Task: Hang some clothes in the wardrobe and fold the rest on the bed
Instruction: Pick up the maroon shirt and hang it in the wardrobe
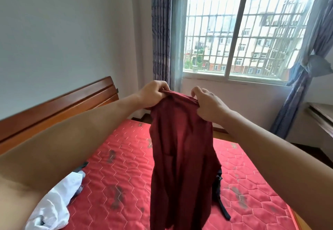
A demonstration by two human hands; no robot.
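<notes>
Bedroom, barred window point(243, 37) behind, red quilted bed point(126, 157) below. Dark red garment point(180, 148) hangs bunched over bed, top edge pinched by left hand point(153, 93) and right hand point(207, 103), fingers curled on cloth. Risk: hands close together, sides sag, fold goes crooked. Black strapped item point(220, 190) lies on bed behind hem, likely snag. White garment point(54, 202) heaped well left.

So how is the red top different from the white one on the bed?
The red top is dark red; the white top is white. The red top hangs, pinched at its upper edge by the left hand and the right hand; the white top lies crumpled on the mattress, with no hand on it. Both are clothes, neither folded.
</notes>
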